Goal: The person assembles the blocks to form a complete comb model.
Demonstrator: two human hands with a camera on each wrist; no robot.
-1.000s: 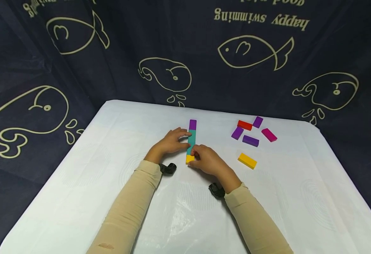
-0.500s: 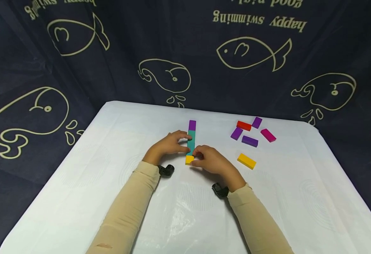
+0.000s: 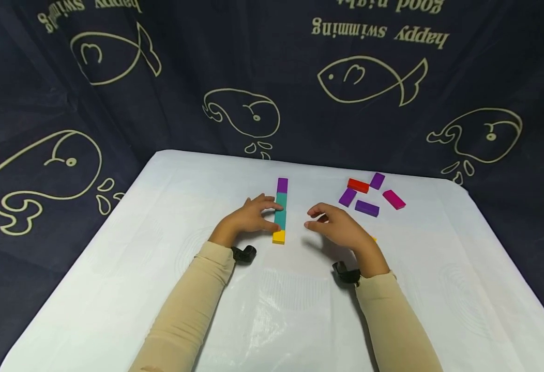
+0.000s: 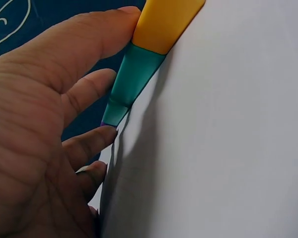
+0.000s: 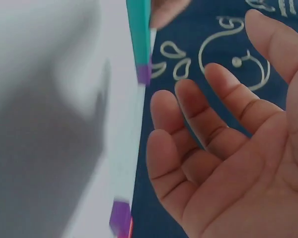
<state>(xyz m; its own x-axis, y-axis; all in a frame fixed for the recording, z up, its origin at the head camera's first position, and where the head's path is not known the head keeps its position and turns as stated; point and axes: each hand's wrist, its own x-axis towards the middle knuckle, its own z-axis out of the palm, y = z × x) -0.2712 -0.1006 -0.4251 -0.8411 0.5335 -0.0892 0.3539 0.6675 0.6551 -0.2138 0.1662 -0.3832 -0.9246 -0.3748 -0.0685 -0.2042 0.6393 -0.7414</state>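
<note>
A straight row of blocks runs away from me on the white table: a yellow block [image 3: 278, 238] at the near end, two teal blocks [image 3: 280, 220] in the middle and a purple block [image 3: 283, 185] at the far end. My left hand [image 3: 250, 215] lies along the row's left side, its thumb at the yellow and teal joint and fingertips at the teal part. In the left wrist view, the thumb tip meets the yellow block [image 4: 164, 26]. My right hand [image 3: 339, 227] hovers right of the row, fingers loosely bent and holding nothing, as the right wrist view also shows.
Several loose blocks lie at the back right: a red block [image 3: 358, 185], purple ones [image 3: 367, 208] and a magenta block [image 3: 394, 199]. Another yellow block [image 3: 374, 239] is mostly hidden behind my right hand. A dark fish-print cloth [image 3: 295, 124] hangs behind the white table [image 3: 197, 175].
My right hand has let go of the near yellow block and moved right, now covering most of the loose yellow one. My left hand has slid slightly nearer along the row.
</note>
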